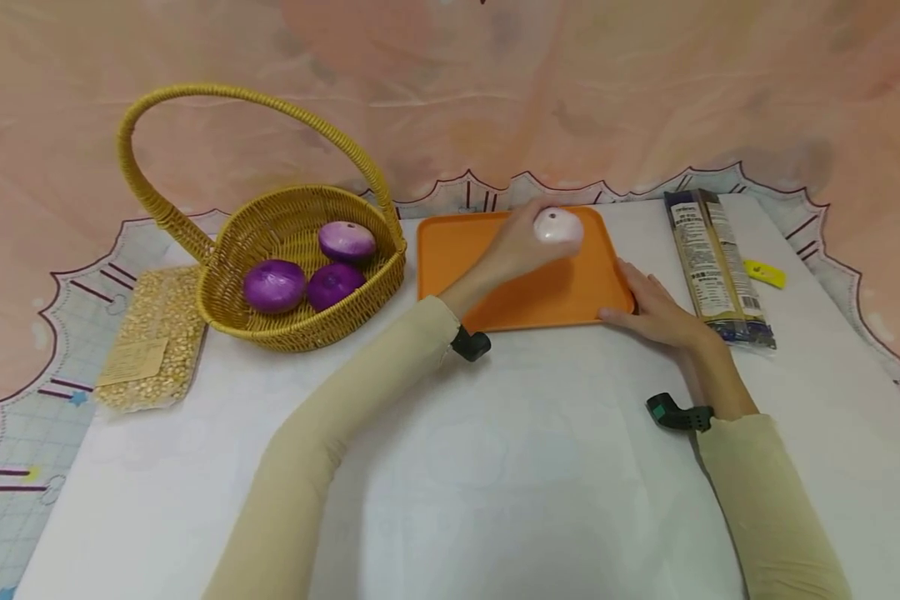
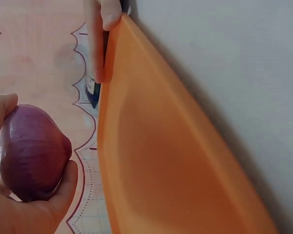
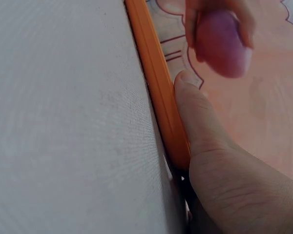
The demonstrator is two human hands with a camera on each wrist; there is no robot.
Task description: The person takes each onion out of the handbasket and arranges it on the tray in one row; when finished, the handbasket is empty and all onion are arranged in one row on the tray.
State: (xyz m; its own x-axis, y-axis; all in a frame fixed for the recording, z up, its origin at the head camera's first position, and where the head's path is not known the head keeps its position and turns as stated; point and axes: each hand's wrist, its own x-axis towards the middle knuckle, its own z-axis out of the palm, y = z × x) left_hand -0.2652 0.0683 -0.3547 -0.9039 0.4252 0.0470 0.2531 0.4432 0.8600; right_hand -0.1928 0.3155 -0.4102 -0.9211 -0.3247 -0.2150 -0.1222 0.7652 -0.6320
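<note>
My left hand grips a purple onion above the orange tray. In the left wrist view the thumb and fingers curve round the onion, its pointed end facing the tray. My right hand lies at the tray's front right corner, fingers extended along the right side and thumb by the front edge. The right wrist view has that thumb lying along the tray's rim. Several more purple onions, one of them an onion at the left, sit inside the yellow wicker basket.
A clear bag of corn kernels lies left of the basket, whose tall handle arches over it. Right of the tray are a long printed package and a small yellow object. A patterned cloth hangs behind the white table.
</note>
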